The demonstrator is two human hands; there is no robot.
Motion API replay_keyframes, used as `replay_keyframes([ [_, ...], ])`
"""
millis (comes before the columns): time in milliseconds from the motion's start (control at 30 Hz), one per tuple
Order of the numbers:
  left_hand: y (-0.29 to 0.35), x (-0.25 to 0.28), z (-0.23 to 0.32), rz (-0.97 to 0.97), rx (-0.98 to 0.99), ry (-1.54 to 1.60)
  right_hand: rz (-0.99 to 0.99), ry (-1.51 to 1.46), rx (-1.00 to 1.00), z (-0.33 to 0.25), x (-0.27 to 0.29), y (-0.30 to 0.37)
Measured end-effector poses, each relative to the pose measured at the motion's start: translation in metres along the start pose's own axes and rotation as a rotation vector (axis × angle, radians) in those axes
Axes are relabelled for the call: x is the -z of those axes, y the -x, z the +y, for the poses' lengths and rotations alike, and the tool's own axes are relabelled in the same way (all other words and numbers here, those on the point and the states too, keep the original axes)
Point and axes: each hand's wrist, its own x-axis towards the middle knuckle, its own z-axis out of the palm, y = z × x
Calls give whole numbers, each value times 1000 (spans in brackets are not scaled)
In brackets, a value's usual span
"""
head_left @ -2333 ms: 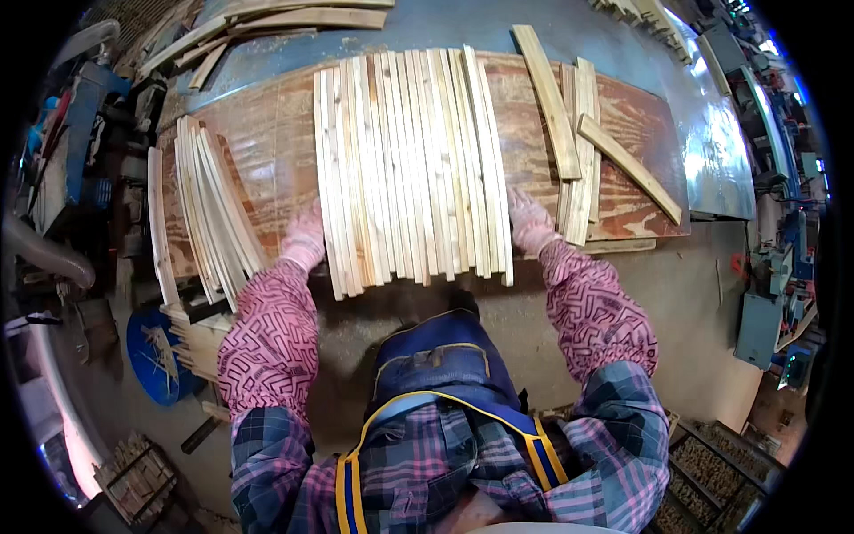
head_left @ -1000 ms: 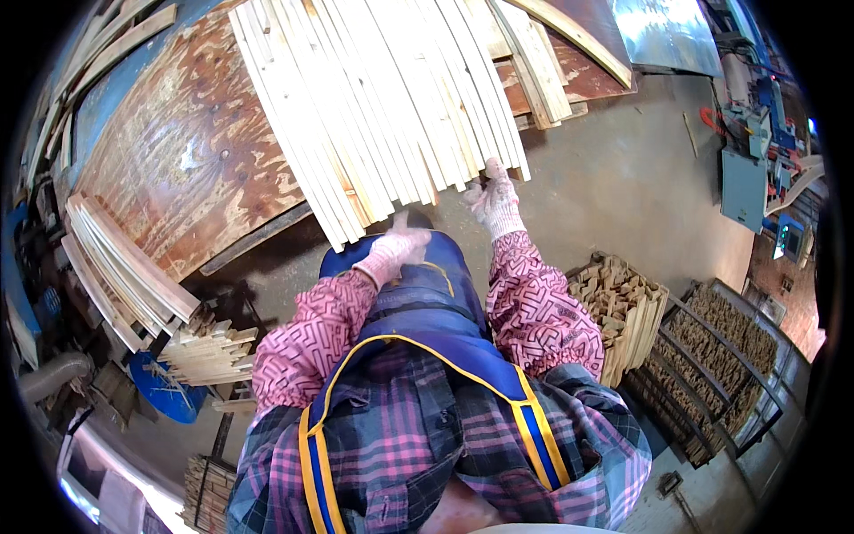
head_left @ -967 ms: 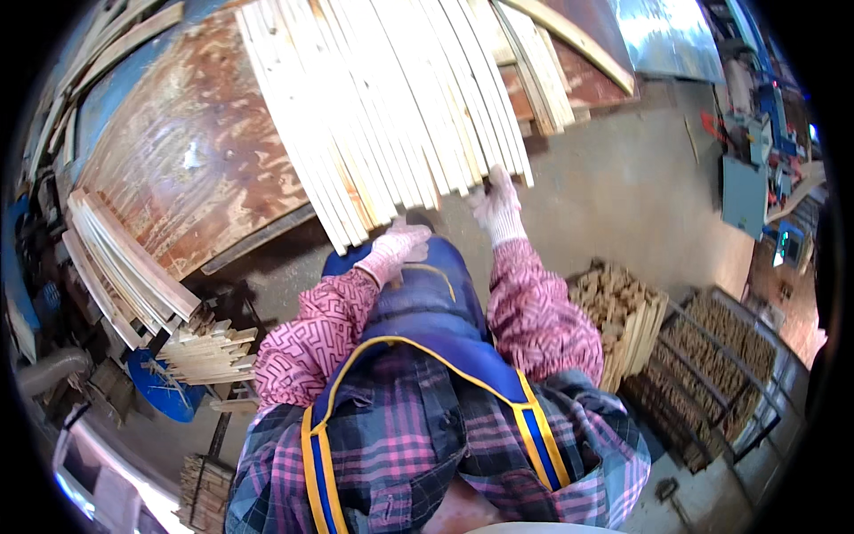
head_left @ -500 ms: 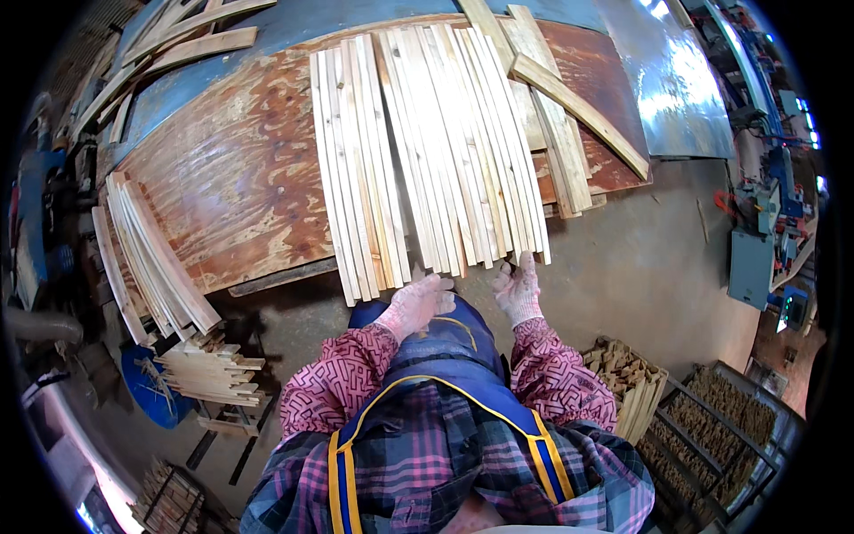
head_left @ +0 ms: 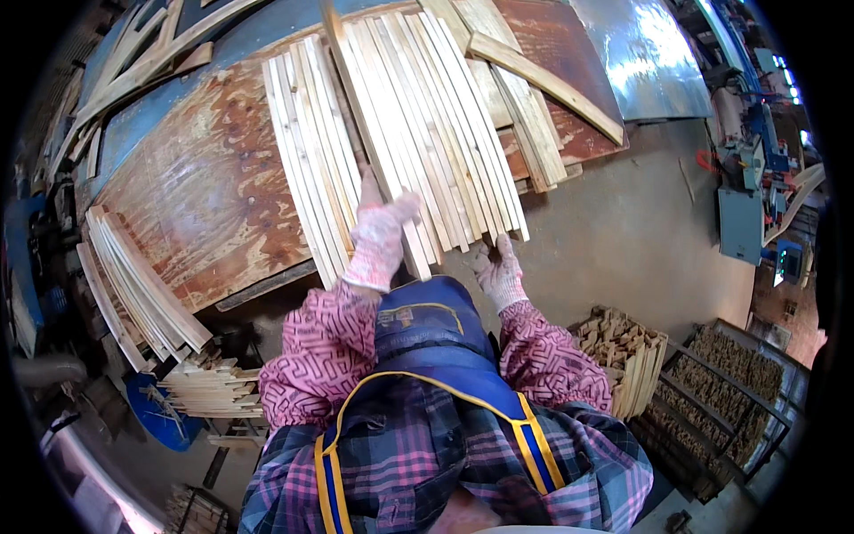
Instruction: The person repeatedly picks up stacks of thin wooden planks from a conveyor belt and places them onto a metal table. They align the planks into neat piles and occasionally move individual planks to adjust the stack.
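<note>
Long pale wooden strips (head_left: 436, 133) lie side by side in a wide row running away from me. My left hand (head_left: 381, 238), in a whitish knit glove, is over the gap that splits the row. Its thumb and fingers straddle one wooden strip (head_left: 363, 116), which stands up on edge above its neighbours, its far end blurred. A narrower group of strips (head_left: 307, 151) lies left of the gap. My right hand (head_left: 500, 271), gloved too, is at the near ends of the right-hand strips, fingers apart and partly bent, holding nothing. Its fingertips are at or just touching those ends.
The strips lie on a worn brown plywood board (head_left: 196, 178). Thicker planks (head_left: 543, 84) lie at its right, more boards (head_left: 151, 62) at far left. Another strip bundle (head_left: 142, 276) is at the left. A crate of wood pieces (head_left: 623, 356) and a metal-framed bin (head_left: 721, 400) stand at right.
My left hand has moved forward and left, from the near ends onto the strips, and one strip beside the gap has come up on edge. My right hand stays by the near ends.
</note>
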Motion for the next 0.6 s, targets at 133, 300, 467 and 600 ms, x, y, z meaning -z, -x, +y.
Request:
replay_keyframes([
  [133, 27, -17, -15, -231, -64, -95, -64, -208, -131, -5, -42, 34],
  [300, -15, -49, -47, -261, 104, 116, 62, -275, -21, 13, -32, 18],
  [467, -35, -86, -59, -468, -15, -514, 177, 451, 201, -13, -50, 74],
  [600, -3, -131, -6, -158, 57, -444, -222, 439, 14, -44, -35, 91],
])
